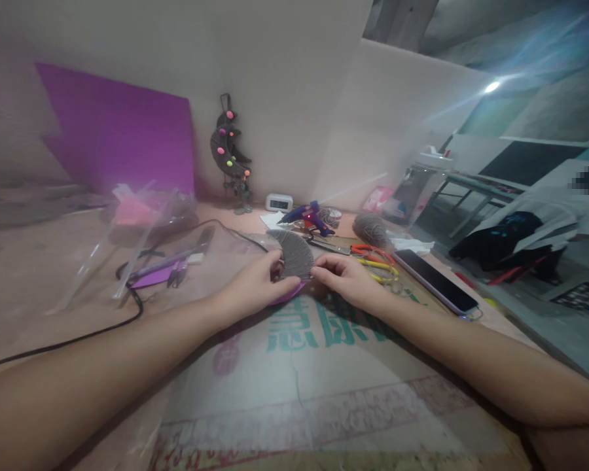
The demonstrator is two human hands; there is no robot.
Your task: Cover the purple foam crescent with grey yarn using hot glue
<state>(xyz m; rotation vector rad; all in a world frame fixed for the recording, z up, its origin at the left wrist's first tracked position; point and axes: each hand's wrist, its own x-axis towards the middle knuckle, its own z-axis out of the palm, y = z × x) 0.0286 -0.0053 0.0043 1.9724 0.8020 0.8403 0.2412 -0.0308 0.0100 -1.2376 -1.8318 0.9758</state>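
A crescent wrapped in grey yarn (297,254) is held up over the table between both hands. Its lower end shows bare purple (287,296). My left hand (262,278) grips the crescent from the left, thumb across its lower front. The fingertips of my right hand (341,275) are pinched together at its lower right edge, where the wrapping ends; whether a loose strand lies between them is too small to tell. Just beyond sits a blue glue gun (307,214) with a small red light. A grey yarn ball (372,230) lies behind my right hand.
Orange-handled scissors (373,252), yellow-handled pliers (380,267) and a phone (436,281) lie on the right. A black cord (78,341) crosses the left side. A decorated crescent (228,147) and purple sheet (127,131) stand against the wall, with a small digital clock (279,203) nearby.
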